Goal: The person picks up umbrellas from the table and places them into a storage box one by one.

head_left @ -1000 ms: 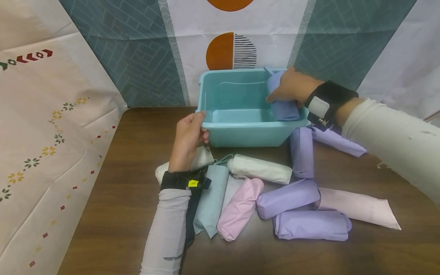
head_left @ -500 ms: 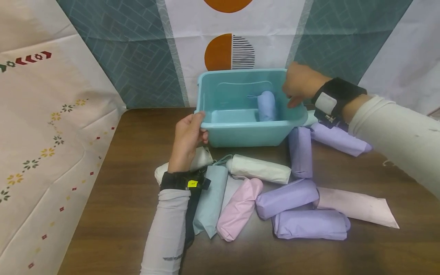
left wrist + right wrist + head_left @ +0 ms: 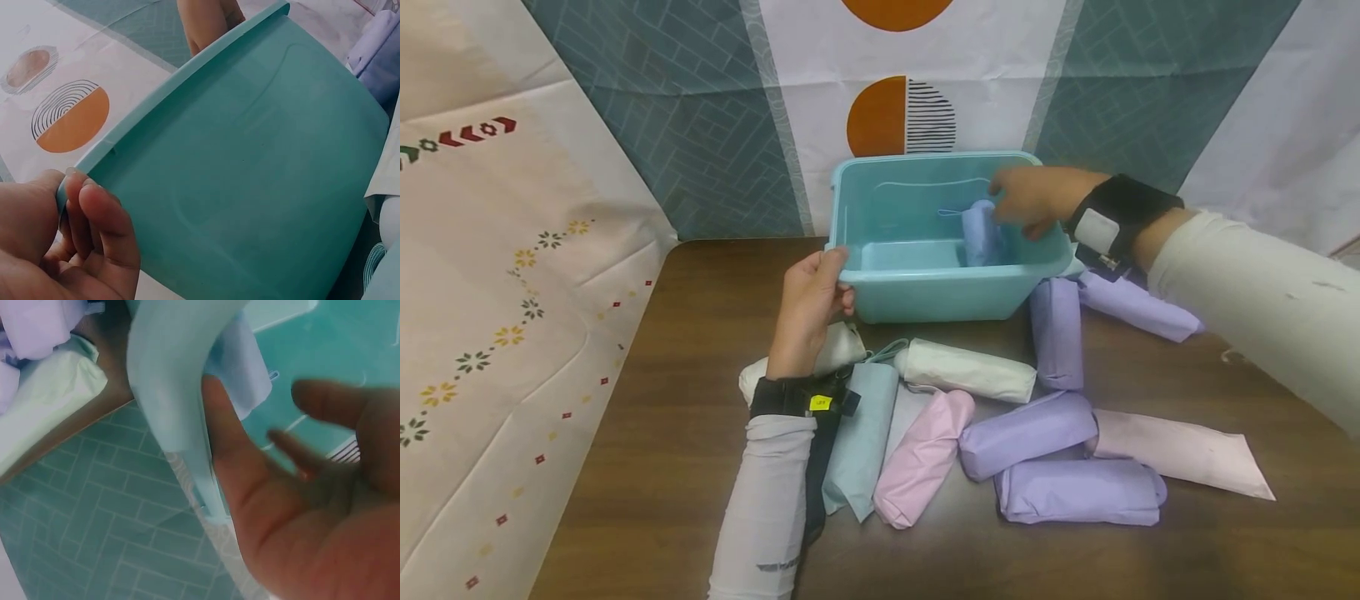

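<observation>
One blue bundle [image 3: 981, 235] lies inside one teal bin [image 3: 932, 297], just beside the right hand [image 3: 1037, 200], whose fingers stand spread; the left hand [image 3: 808, 304] pinches the rim. Bench [image 3: 647, 433] count: four lilac bundles [image 3: 1028, 435], two pink bundles [image 3: 923, 460], two white bundles [image 3: 967, 371]

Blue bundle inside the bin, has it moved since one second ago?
Yes. In the head view, judged against the bin, the blue bundle is now further left, away from the bin's right side, and lower inside.

Teal bin [image 3: 932, 296], blue bundle [image 3: 979, 237] inside
</observation>
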Tool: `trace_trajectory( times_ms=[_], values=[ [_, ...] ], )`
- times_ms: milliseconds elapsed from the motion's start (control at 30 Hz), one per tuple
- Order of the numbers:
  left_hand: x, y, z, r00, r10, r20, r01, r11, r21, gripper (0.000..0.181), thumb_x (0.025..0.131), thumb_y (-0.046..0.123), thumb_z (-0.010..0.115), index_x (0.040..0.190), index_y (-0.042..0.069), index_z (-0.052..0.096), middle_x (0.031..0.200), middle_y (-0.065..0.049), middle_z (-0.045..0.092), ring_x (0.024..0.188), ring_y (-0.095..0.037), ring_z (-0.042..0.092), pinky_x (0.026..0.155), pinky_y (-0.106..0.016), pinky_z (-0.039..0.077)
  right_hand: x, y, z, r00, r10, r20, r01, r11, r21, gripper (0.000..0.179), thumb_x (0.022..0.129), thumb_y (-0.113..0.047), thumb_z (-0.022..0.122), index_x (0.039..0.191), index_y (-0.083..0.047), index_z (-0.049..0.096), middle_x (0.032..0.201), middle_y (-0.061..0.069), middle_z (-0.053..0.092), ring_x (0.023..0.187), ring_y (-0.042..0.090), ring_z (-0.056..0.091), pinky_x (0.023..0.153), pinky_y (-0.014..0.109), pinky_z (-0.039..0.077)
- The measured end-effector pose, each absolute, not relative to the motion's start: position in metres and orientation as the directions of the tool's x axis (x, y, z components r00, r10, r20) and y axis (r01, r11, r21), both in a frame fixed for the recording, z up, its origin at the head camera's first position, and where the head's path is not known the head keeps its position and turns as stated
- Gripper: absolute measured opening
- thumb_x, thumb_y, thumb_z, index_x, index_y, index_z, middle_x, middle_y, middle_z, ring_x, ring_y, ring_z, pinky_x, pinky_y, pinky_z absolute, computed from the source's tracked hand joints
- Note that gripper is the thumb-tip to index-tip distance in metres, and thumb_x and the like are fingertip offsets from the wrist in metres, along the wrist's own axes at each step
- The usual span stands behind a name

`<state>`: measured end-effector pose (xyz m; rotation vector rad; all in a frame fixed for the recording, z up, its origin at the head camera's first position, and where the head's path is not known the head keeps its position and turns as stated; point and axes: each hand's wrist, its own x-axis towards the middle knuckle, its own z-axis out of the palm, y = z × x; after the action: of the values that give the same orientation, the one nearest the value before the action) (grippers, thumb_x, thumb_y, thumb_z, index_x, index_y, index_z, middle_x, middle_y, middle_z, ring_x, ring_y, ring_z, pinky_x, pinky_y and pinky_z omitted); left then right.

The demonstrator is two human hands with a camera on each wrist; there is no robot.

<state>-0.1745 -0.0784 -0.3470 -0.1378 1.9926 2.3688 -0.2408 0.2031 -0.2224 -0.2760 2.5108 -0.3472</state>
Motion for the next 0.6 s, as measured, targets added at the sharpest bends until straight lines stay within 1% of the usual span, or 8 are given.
trace_trajectory(
  times_ms=[33,100,133,167,233,300,400,600],
  values=[
    [-0.175,-0.078,-0.347,-0.995,-0.024,-0.097,-0.091,-0.173,0.981,0.034,0.093,0.030,0.061,0.079,0.002,0.049,0.062,-0.007,0.045,0.049,-0.015,0.045,0.048,-0.028,0.042,-0.242,0.201,-0.224,-0.784,-0.297,-0.546,-0.162,0.946,-0.282,0.060,0.096,-0.014,0.038,0.150,0.005,0.020,0.129,0.025,0.041,0.081,0.024,0.059,0.073,0.036,0.051],
    [-0.174,-0.078,-0.346,-0.995,-0.025,-0.101,-0.095,-0.167,0.981,0.033,0.093,0.030,0.061,0.079,0.002,0.049,0.062,-0.007,0.045,0.049,-0.015,0.045,0.048,-0.028,0.042,-0.246,0.197,-0.226,-0.738,-0.339,-0.584,-0.254,0.941,-0.225,0.060,0.096,-0.014,0.034,0.152,0.000,0.022,0.136,0.023,0.040,0.099,0.029,0.055,0.084,0.043,0.047],
    [-0.174,-0.079,-0.346,-0.994,-0.026,-0.103,-0.097,-0.162,0.982,0.033,0.093,0.030,0.061,0.079,0.002,0.050,0.062,-0.006,0.045,0.049,-0.015,0.045,0.048,-0.028,0.042,-0.248,0.195,-0.226,-0.720,-0.348,-0.601,-0.291,0.937,-0.194,0.060,0.095,-0.014,0.033,0.153,-0.003,0.024,0.140,0.022,0.038,0.108,0.032,0.052,0.090,0.046,0.043],
    [-0.174,-0.079,-0.345,-0.994,-0.026,-0.104,-0.098,-0.161,0.982,0.033,0.093,0.030,0.061,0.079,0.002,0.050,0.062,-0.007,0.045,0.049,-0.015,0.045,0.048,-0.028,0.042,-0.249,0.194,-0.226,-0.703,-0.354,-0.618,-0.318,0.932,-0.172,0.060,0.095,-0.015,0.032,0.153,-0.005,0.024,0.148,0.020,0.032,0.120,0.035,0.045,0.097,0.050,0.038],
    [-0.174,-0.079,-0.344,-0.994,-0.024,-0.104,-0.099,-0.159,0.982,0.033,0.093,0.030,0.060,0.079,0.002,0.050,0.062,-0.007,0.045,0.049,-0.015,0.045,0.048,-0.028,0.042,-0.254,0.191,-0.227,-0.679,-0.356,-0.642,-0.358,0.924,-0.133,0.060,0.095,-0.016,0.030,0.154,-0.006,0.024,0.153,0.020,0.026,0.136,0.038,0.027,0.106,0.056,0.024],
    [-0.174,-0.079,-0.344,-0.994,-0.021,-0.106,-0.101,-0.160,0.982,0.033,0.093,0.030,0.060,0.079,0.002,0.049,0.061,-0.007,0.045,0.049,-0.015,0.045,0.048,-0.028,0.042,-0.258,0.190,-0.228,-0.658,-0.359,-0.662,-0.388,0.915,-0.112,0.060,0.095,-0.016,0.028,0.154,-0.005,0.025,0.155,0.022,0.022,0.140,0.041,0.020,0.108,0.058,0.018],
    [-0.173,-0.079,-0.343,-0.995,-0.019,-0.101,-0.096,-0.161,0.982,0.033,0.094,0.029,0.059,0.079,0.002,0.048,0.061,-0.007,0.045,0.049,-0.016,0.045,0.048,-0.028,0.042,-0.264,0.190,-0.230,-0.639,-0.361,-0.679,-0.421,0.903,-0.084,0.060,0.094,-0.015,0.027,0.153,-0.003,0.026,0.155,0.023,0.020,0.141,0.042,0.018,0.109,0.056,0.017],
    [-0.174,-0.078,-0.342,-0.996,-0.023,-0.089,-0.085,-0.157,0.984,0.032,0.094,0.029,0.058,0.081,0.002,0.049,0.063,-0.008,0.044,0.049,-0.016,0.045,0.049,-0.028,0.042,-0.268,0.192,-0.232,-0.623,-0.358,-0.695,-0.450,0.891,-0.055,0.061,0.093,-0.014,0.024,0.153,-0.007,0.027,0.156,0.023,0.017,0.142,0.043,0.014,0.109,0.057,0.015]
  ],
)
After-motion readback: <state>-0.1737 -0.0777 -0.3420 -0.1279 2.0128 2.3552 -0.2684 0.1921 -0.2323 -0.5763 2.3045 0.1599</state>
